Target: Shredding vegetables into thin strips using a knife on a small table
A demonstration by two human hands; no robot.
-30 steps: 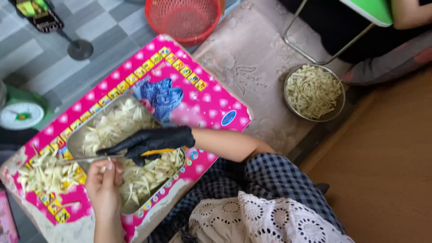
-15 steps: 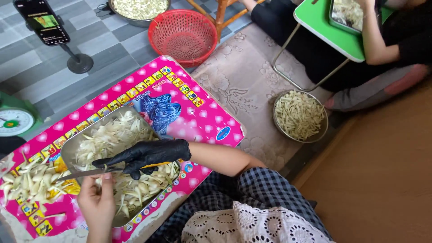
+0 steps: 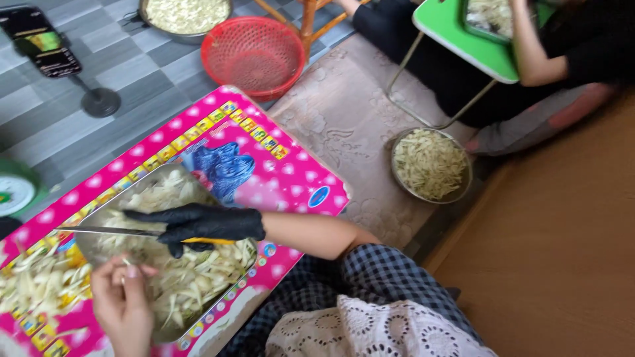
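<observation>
Knife (image 3: 116,232), yellow handle, blade flat over the metal tray (image 3: 89,228) of pale shreds, gripped by the black-gloved right hand (image 3: 198,225). Bare left hand (image 3: 122,301) pinches a small shred at the tray's near edge. Tray sits on the pink board (image 3: 278,178); red basket (image 3: 253,56) beyond its far corner.

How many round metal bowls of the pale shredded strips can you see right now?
2, possibly more hidden. One metal bowl sits on the beige mat below the green folding table; another bowl is at the top edge beside the red basket, partly cut off.
</observation>
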